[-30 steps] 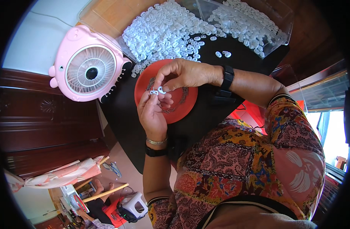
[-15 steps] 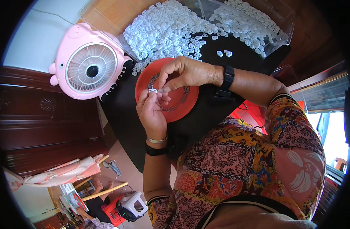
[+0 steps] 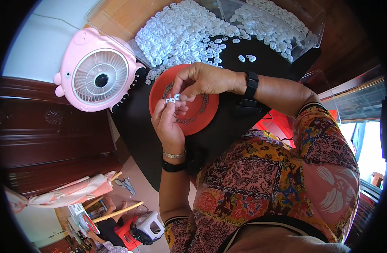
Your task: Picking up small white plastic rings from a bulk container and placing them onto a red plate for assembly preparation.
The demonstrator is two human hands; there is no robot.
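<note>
Head view: left hand [image 3: 170, 131] and right hand [image 3: 213, 80] pinch white pieces [image 3: 170, 100] above a red dish [image 3: 210, 110].

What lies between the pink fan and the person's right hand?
In the head view: loose white pieces, some black tabletop, then part of the red dish.

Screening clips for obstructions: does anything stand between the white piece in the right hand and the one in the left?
Nothing visible does. The right hand pinches its small white piece beside the white two-holed piece in the left hand; the red dish lies beneath them. Whether the pieces touch is too small to tell.
</note>
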